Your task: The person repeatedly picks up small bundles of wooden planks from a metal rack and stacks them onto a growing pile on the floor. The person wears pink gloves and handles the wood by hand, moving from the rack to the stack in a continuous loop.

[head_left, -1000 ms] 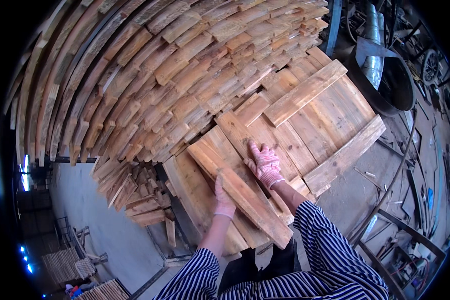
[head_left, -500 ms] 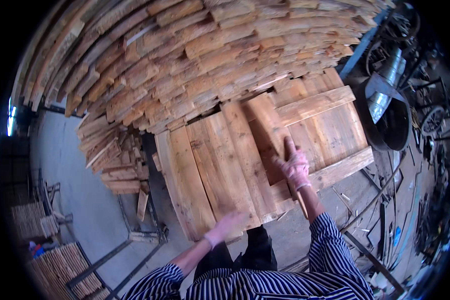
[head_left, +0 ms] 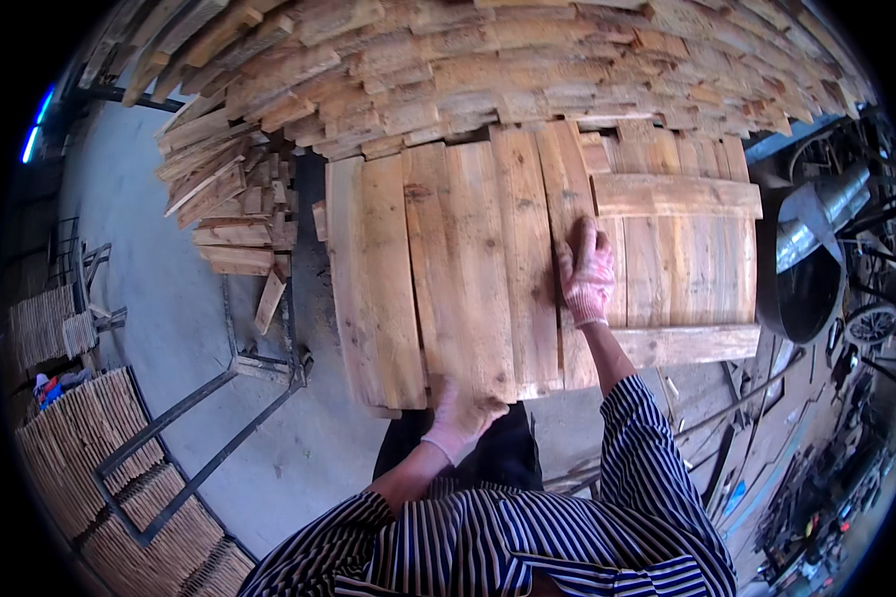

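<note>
Wooden planks [head_left: 378,269] lie side by side in front of me as a flat panel, with two crosswise boards, the far batten [head_left: 679,196] and the near batten [head_left: 692,345], over its right part. My right hand [head_left: 587,271], in a pinkish work glove, is closed on the edge of a plank [head_left: 565,169] left of those battens. That plank lies flat, close against its left neighbour. At the panel's near edge, my gloved left hand [head_left: 458,420] has its thumb over a plank's end and its fingers curled along the edge. Slight blur covers it, and the fingertips are partly hidden.
A tall stack of boards [head_left: 528,75] rises directly behind the panel. Loose offcuts [head_left: 239,214] are piled to the left, above a metal frame [head_left: 194,438]. Bundled slats [head_left: 90,448] stand at lower left. A dark metal tub [head_left: 806,298] and scrap are on the right.
The plank under my right hand was tilted and raised at an angle; now it lies flat in line with the others. My left hand has settled against the near edge.
</note>
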Motion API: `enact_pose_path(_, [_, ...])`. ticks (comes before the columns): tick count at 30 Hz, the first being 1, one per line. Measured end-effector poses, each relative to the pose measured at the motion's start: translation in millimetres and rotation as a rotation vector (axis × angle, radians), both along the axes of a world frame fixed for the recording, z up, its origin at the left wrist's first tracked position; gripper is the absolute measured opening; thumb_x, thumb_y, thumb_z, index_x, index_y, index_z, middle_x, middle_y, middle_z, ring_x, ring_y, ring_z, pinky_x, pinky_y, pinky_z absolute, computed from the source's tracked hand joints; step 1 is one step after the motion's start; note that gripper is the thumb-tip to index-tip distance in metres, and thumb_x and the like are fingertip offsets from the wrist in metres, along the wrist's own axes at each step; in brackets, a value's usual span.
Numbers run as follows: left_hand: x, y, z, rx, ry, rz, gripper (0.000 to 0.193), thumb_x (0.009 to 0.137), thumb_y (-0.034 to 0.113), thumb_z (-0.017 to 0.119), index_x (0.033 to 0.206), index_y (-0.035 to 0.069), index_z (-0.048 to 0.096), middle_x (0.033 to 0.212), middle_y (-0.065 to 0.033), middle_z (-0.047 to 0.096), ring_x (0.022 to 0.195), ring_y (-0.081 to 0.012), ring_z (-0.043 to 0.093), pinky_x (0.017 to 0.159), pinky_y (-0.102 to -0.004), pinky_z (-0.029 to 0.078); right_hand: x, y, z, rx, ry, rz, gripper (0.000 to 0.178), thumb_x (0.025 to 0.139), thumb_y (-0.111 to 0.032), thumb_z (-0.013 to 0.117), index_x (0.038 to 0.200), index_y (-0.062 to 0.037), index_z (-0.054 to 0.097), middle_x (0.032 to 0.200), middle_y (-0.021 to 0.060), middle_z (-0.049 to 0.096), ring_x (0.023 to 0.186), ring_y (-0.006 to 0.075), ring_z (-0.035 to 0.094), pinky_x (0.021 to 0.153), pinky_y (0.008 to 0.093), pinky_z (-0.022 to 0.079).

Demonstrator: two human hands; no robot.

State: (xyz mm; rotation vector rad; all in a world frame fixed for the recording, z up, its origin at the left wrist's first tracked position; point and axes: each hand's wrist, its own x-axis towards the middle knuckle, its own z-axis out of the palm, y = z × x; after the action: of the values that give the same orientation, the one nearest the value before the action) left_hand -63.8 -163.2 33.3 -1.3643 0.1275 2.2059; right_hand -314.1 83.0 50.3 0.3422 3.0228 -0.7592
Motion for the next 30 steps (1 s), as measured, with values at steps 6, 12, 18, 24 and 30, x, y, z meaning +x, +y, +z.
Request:
enact_pose_path(6, [-3.4,-1.6,2.6,0.048,-0.125,-0.007,0.088,0.089,0.065,0.068,0.144,0.000,0.045,0.134,-0.0267,0.055,0.127,-0.0442,0.054,0.113,-0.0606,0.040,3.8,-2.3,-3.9,0.038,0.082,0.020,0.066,0.098,-0.046,0.062,0.153,-0.0142,0.042,0.145,0.0255,0.049,0.125,0.0466,0.053,0.104,0.0516,0.046])
enact_pose_path(12, [-15.3,-88.6,50.4,-0.099,0.189,-1.052,0.028,0.101,0.034,0.064,0.110,0.009,0.072,0.103,-0.0043,0.072,0.098,-0.0173,0.068,0.091,-0.0306,0.053,7.0,1.3,-14.7,0.106,0.122,0.038,0.063,0.100,-0.042,0.059,0.152,-0.0107,0.041,0.141,0.0259,0.051,0.124,0.0450,0.053,0.102,0.0511,0.047])
enact_pose_path(18, [-118.4,-214.4,83.5,-1.716,0.086,-0.704,0.074,0.096,0.056,0.063,0.137,-0.005,0.058,0.142,-0.0226,0.059,0.130,-0.0356,0.056,0.112,-0.0397,0.041,11.9,0.9,-7.6,0.105,-0.069,-0.047,0.079,0.100,-0.050,0.058,0.160,-0.0087,0.027,0.138,0.0315,0.050,0.115,0.0482,0.058,0.097,0.0493,0.049])
enact_pose_path(24, [-157.2,-214.2,20.4,-1.377,0.259,-0.733,0.085,0.092,0.063,0.066,0.146,-0.002,0.053,0.146,-0.0162,0.059,0.134,-0.0302,0.054,0.112,-0.0359,0.040,18.9,-19.3,-17.4,0.131,-0.120,-0.105,0.083,0.102,-0.056,0.048,0.163,-0.0090,0.016,0.144,0.0329,0.047,0.124,0.0470,0.058,0.097,0.0513,0.050])
enact_pose_path(30, [-159.0,-208.8,9.3,-1.479,0.112,-0.894,0.087,0.090,0.066,0.066,0.142,-0.003,0.056,0.140,-0.0204,0.062,0.133,-0.0290,0.056,0.111,-0.0361,0.042,9.5,-24.0,-7.7,0.039,-0.119,-0.155,0.080,0.101,-0.051,0.053,0.162,-0.0088,0.023,0.139,0.0318,0.052,0.125,0.0496,0.055,0.101,0.0507,0.048])
